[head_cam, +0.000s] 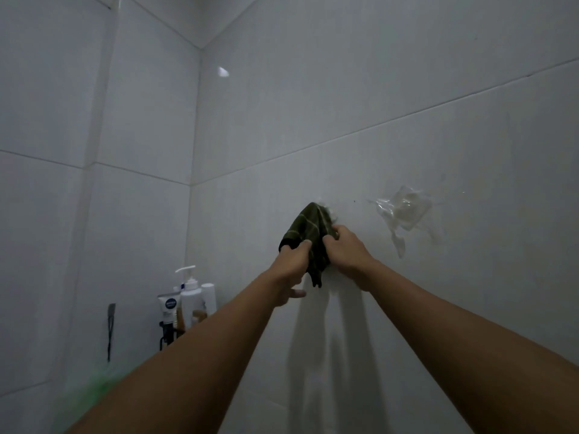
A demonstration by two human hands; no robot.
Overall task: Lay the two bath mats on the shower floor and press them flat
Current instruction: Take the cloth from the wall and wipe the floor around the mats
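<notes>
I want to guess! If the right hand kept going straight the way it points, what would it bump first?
Probably the dark green cloth that the right hand already grips, with the tiled wall right behind.

hands: two, left (289, 267) and right (346, 253)
dark green cloth (308, 236): one; bunched
pump bottle (190, 296): one
tube (168, 308): one
clear wall hook (404, 211): one

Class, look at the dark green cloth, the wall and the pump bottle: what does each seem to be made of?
Dark green cloth: seemingly soft woven fabric, matte, with pale stripes; it bunches and folds.
Wall: probably glazed ceramic tile, smooth and glossy; grout lines and a light reflection show.
Pump bottle: likely white plastic, smooth.
</notes>
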